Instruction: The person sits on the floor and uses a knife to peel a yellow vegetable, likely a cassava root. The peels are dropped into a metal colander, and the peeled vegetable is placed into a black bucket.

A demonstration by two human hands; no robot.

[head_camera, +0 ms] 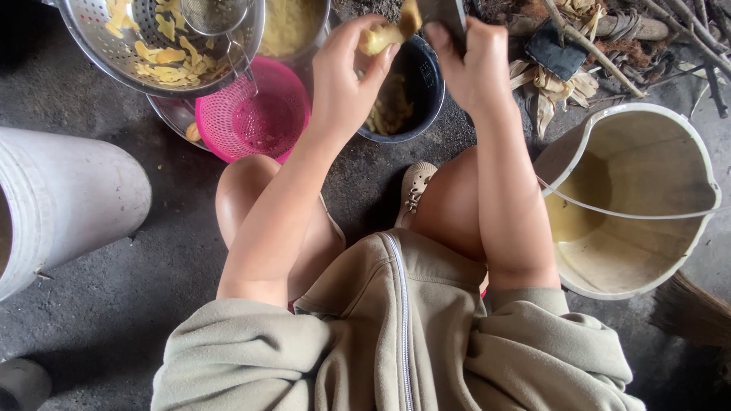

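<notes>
Yellowish root piece (pixel 383 36) sits clamped in the left hand (pixel 344 80) above a dark bowl (pixel 423 91) of parings; the right hand (pixel 474 67) grips a knife (pixel 445 13). The colander (pixel 99 46) already holds slices.

Both arms out fwd, left hand (pixel 346 76) & right hand (pixel 476 65) in closed grip, close together.

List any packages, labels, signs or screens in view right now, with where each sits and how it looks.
None in view: no package, label, sign or screen.
Only plain containers on the ground:
Metal colander, top left, round, silver, yellow pieces inside.
Pink basket, beside it, round, perforated.
Dark bowl, under the hands, round.
Cream bucket, right, holding yellowish liquid.
</notes>
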